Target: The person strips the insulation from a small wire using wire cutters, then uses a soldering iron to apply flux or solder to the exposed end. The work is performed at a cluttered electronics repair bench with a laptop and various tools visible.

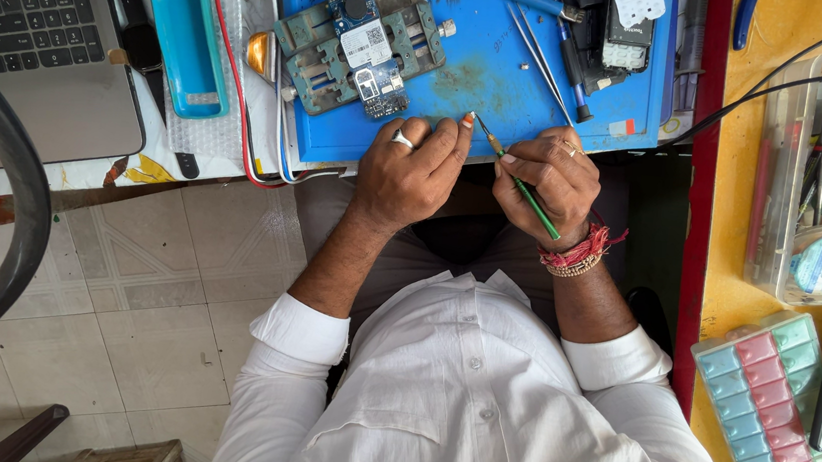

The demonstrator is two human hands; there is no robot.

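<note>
My right hand (548, 182) grips a thin green-handled brush (525, 190) like a pen, its tip pointing up and left toward the fingertips of my left hand (409, 171). My left hand is curled, fingers pinched together at the near edge of the blue work mat (506, 79); whether something small sits between the fingertips is hidden. A circuit board (368, 51) is clamped in a grey metal holder (320, 51) on the mat, just beyond my left hand.
A laptop (33, 34) sits far left, a turquoise phone cover (187, 49) beside it. Tweezers (538, 57) and other tools lie on the mat. On the yellow table to the right are a clear tool tray (786, 197) and a coloured compartment box (766, 406).
</note>
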